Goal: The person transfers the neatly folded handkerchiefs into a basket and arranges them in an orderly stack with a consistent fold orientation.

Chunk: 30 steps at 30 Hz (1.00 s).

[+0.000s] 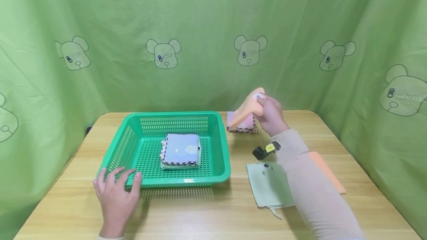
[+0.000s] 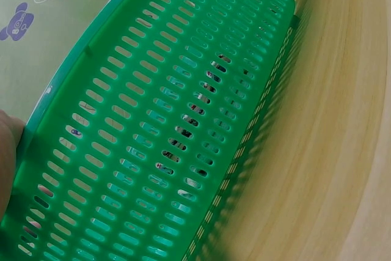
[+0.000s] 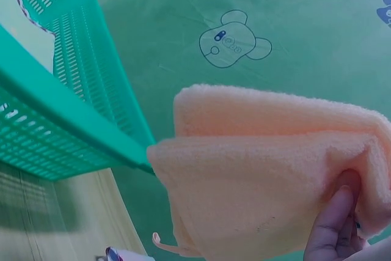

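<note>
My right hand (image 1: 271, 114) pinches a folded peach hand towel (image 3: 244, 187) between thumb and fingers, holding it up to the right of the green plastic basket (image 1: 226, 158). The towel slants down to the left, overlapping a folded pink towel with a dark checked edge (image 1: 245, 126) in the head view. My left hand (image 1: 116, 195) rests at the basket's front left corner, its spread fingers over the rim. In the left wrist view only a bit of that hand shows beside the basket wall (image 2: 140, 114). Inside the basket lies a stack topped by a folded blue towel (image 1: 181, 149).
A pale green towel with a hanging loop (image 1: 268, 186) lies at the front right, partly under my right forearm. Another peach towel (image 1: 328, 173) shows beyond the sleeve. Green curtains (image 1: 207, 17) with bear outlines surround the wooden table (image 1: 186, 217) on the back and sides.
</note>
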Each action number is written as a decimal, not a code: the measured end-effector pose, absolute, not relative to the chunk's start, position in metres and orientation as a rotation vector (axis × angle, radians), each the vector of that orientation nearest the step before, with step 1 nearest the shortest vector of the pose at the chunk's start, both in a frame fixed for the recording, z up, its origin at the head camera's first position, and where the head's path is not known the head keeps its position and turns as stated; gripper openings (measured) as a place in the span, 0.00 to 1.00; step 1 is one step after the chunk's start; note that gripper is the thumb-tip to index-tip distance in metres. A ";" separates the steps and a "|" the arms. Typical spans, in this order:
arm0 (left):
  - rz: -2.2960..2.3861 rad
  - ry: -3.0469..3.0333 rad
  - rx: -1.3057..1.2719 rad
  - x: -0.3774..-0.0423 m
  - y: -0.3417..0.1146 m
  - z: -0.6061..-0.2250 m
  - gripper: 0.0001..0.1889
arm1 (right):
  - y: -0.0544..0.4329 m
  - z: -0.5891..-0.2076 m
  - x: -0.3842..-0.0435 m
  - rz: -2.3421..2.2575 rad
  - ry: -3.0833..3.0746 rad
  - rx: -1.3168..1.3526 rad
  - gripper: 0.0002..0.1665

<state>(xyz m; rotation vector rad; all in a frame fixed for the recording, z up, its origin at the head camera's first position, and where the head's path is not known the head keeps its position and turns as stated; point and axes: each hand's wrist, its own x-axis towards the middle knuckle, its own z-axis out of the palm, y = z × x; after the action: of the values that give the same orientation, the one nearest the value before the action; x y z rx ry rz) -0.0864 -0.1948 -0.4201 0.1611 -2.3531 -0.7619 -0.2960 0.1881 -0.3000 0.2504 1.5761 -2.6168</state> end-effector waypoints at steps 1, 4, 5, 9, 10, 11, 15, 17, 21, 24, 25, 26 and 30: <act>-0.762 -2.353 0.162 -0.086 -0.195 -0.420 0.18 | 0.187 -0.299 -0.296 -2.614 1.580 0.253 0.33; -0.766 -2.355 0.164 -0.086 -0.195 -0.420 0.18 | 0.184 -0.299 -0.295 -2.619 1.563 0.256 0.33; -0.766 -2.355 0.164 -0.086 -0.195 -0.420 0.18 | 0.183 -0.299 -0.295 -2.619 1.562 0.253 0.33; -0.768 -2.347 0.158 -0.087 -0.195 -0.420 0.18 | 0.180 -0.299 -0.295 -2.620 1.557 0.238 0.33; -0.769 -2.342 0.154 -0.087 -0.195 -0.420 0.17 | 0.179 -0.299 -0.294 -2.620 1.560 0.238 0.33; -0.768 -2.338 0.151 -0.087 -0.195 -0.420 0.17 | 0.178 -0.299 -0.294 -2.622 1.560 0.233 0.33; -0.768 -2.330 0.146 -0.087 -0.195 -0.420 0.17 | 0.175 -0.299 -0.293 -2.615 1.556 0.211 0.32; -0.767 -2.334 0.146 -0.087 -0.195 -0.420 0.17 | 0.173 -0.298 -0.292 -2.612 1.544 0.198 0.32; -0.759 -2.345 0.152 -0.087 -0.195 -0.421 0.17 | 0.169 -0.297 -0.291 -2.631 1.512 0.172 0.31; -0.761 -2.347 0.157 -0.086 -0.195 -0.421 0.17 | 0.164 -0.296 -0.290 -2.644 1.505 0.160 0.30; -0.762 -2.346 0.158 -0.086 -0.195 -0.421 0.17 | 0.163 -0.297 -0.290 -2.644 1.501 0.161 0.29; -0.764 -2.345 0.160 -0.086 -0.195 -0.421 0.17 | 0.161 -0.297 -0.289 -2.642 1.503 0.157 0.28; -0.762 -2.335 0.154 -0.087 -0.195 -0.422 0.17 | 0.158 -0.297 -0.289 -2.636 1.510 0.123 0.27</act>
<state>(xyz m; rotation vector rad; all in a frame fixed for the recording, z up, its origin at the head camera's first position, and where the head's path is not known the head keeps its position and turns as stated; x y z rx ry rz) -0.0871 -0.1948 -0.4219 0.1544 -2.3350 -0.7621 -0.2889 0.1576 -0.2974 0.1225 1.5099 -2.6356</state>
